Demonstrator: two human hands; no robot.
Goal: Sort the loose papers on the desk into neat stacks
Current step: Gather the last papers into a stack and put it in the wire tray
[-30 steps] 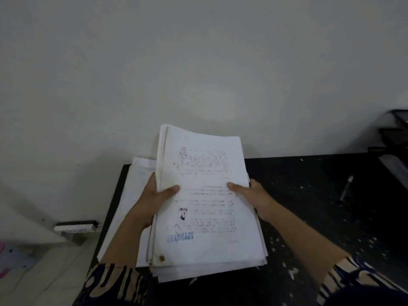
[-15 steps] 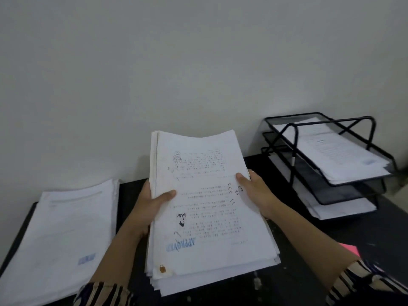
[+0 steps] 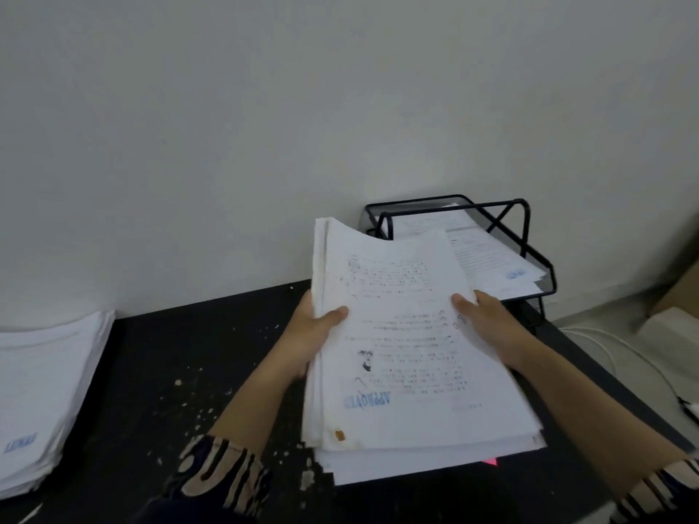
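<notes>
Between both hands, sheaf (image 3: 412,334) gripped: left hand (image 3: 314,334) and right hand (image 3: 482,323) thumbs on top. Recommend squaring edges before lowering into tray (image 3: 541,266) just beyond right hand.

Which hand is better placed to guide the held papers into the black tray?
The right hand, probably: it grips the held papers on the side nearest the black tray. The left hand holds the far edge.

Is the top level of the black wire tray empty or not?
Not empty: white printed sheets lie inside the black wire tray.
</notes>
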